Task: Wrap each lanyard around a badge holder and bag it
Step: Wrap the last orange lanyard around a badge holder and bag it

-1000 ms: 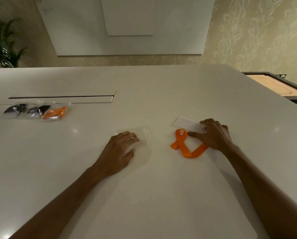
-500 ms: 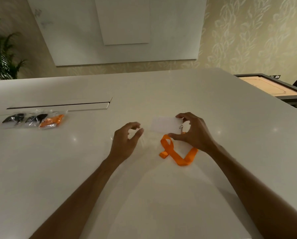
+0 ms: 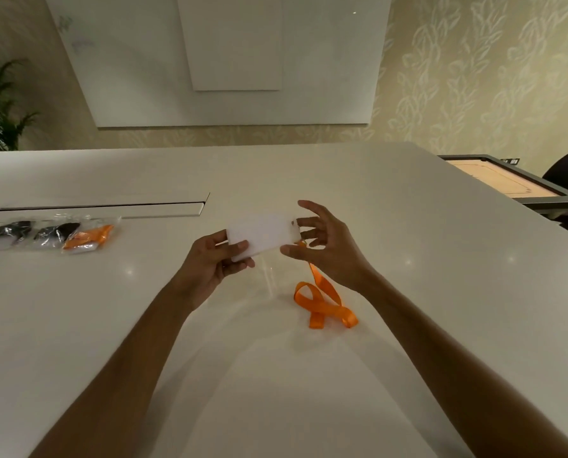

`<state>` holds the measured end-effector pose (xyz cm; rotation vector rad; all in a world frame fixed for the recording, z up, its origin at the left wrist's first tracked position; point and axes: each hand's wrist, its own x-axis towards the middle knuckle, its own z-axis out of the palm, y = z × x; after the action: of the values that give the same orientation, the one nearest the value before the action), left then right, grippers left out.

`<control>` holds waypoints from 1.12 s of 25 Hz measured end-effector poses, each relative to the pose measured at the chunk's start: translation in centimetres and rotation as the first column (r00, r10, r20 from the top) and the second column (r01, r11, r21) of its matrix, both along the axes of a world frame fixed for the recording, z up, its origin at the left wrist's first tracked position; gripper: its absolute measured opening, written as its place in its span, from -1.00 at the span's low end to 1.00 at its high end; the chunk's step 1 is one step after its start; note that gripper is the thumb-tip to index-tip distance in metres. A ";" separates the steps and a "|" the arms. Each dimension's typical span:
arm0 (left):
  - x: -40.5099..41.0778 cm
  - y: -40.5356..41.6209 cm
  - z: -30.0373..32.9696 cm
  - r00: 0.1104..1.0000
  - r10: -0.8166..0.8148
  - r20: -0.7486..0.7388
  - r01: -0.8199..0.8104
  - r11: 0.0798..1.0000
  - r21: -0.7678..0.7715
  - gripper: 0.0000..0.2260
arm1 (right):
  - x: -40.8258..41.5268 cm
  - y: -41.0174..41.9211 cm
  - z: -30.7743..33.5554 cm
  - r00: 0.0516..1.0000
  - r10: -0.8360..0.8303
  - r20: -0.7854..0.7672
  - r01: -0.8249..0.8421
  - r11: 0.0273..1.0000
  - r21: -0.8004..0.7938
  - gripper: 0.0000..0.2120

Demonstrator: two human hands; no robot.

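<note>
Head view shows my left hand (image 3: 214,259) pinching the near-left end of the white badge holder (image 3: 262,234), thumb on its near face and fingers curled behind, so the card is lifted clear of the table (image 3: 408,226) and turned flat toward me. I hold it by that end, I judge, to leave the rest of its length free for winding. My right hand (image 3: 322,246) sits at the card's right end with fingers spread wide and only loosely curved; the thumb tip and one fingertip meet the edge near where the orange lanyard (image 3: 323,302) attaches, though I cannot tell whether they truly pinch it or just steady it. From that end the strap drops down to the table and lies in loose crossed loops just to the near right of my hands, none of it yet wound on the card. A faint glint on the table below my hands may be an empty clear bag, but it is too pale to be sure. Far to the left, beside a long slot (image 3: 101,206) in the tabletop, three sealed clear bags lie in a row: two (image 3: 10,230) (image 3: 56,231) holding dark bundles, one (image 3: 89,238) holding an orange bundle, which I take as finished pieces.
</note>
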<state>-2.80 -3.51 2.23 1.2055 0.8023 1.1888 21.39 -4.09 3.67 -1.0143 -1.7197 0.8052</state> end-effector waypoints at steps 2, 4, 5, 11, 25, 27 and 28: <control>-0.3 -0.1 0.3 0.990 0.061 0.125 -0.056 0.998 -0.042 -0.73 | -0.7 0.5 -0.3 0.990 0.018 -0.140 -0.036 0.991 -0.126 -0.54; -0.5 -0.2 0.6 0.965 0.130 0.227 -0.116 0.990 -0.076 -0.72 | -1.5 1.2 -0.6 0.977 0.011 -0.212 -0.046 0.986 -0.159 -0.85; -0.6 -0.2 0.8 0.950 0.155 0.270 -0.137 0.987 -0.087 -0.72 | -2.0 1.4 -0.7 0.972 0.008 -0.234 -0.044 0.988 -0.149 -0.91; -0.8 -0.4 1.3 0.873 0.253 0.418 -0.209 0.967 -0.148 -0.67 | -5.1 1.8 -0.1 0.998 -0.045 -0.049 0.041 0.996 -0.079 -0.79; 0.1 -1.1 0.1 0.516 0.824 -0.234 -0.440 0.489 0.753 -0.86 | -9.0 -1.1 2.1 0.907 0.183 0.380 -0.114 0.974 -0.197 -0.76; -0.2 -1.0 -0.3 0.419 0.845 -0.331 -0.306 0.475 0.825 -0.87 | -8.4 -1.4 3.6 0.902 0.269 0.338 -0.192 0.950 -0.244 -0.76; -0.2 -1.0 -0.4 0.391 0.844 -0.368 -0.222 0.474 0.852 -0.87 | -7.8 -1.4 4.5 0.904 0.275 0.326 -0.207 0.951 -0.230 -0.77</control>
<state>-2.95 -4.52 1.79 2.3076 1.6635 1.6585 13.56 -5.48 8.14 -1.1418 -2.1426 1.0082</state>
